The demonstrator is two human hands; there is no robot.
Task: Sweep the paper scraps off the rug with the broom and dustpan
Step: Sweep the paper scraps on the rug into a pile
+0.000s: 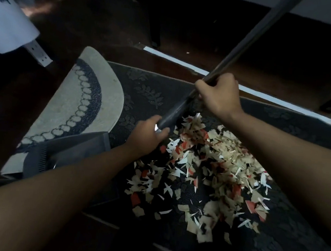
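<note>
We look down along both bare forearms at a dark patterned rug (pixel 155 96) with a leaf relief. On it lies a broad heap of paper scraps (pixel 207 169) in tan, white and red, spread from the middle of the view toward the right, with loose pieces trailing toward us.

Both hands are on the broom handle (pixel 247 44), a dark pole that runs from the upper right corner down toward the centre. Our right hand (pixel 220 96) has its grip closed round the pole higher up, knuckles toward us. Our left hand (pixel 147 135) grips the thicker dark lower section of the pole (pixel 174 112), fingers curled round it, just at the near-left edge of the scrap heap. The broom's bristles do not show; the part below the left hand is hidden by that hand.

The dark dustpan (pixel 73 147) sits to the left, partly under our left forearm, with a comb-like toothed edge (pixel 42 158) visible. It rests over the meeting of the dark rug and a beige half-round mat (pixel 101 90) with a dark scalloped band.

Beyond the rugs is dark wooden floor (pixel 89 21). A white strip (pixel 186 64) runs along the rug's far edge, and a white sheet with partly legible writing (pixel 7 15) fills the upper left corner.
</note>
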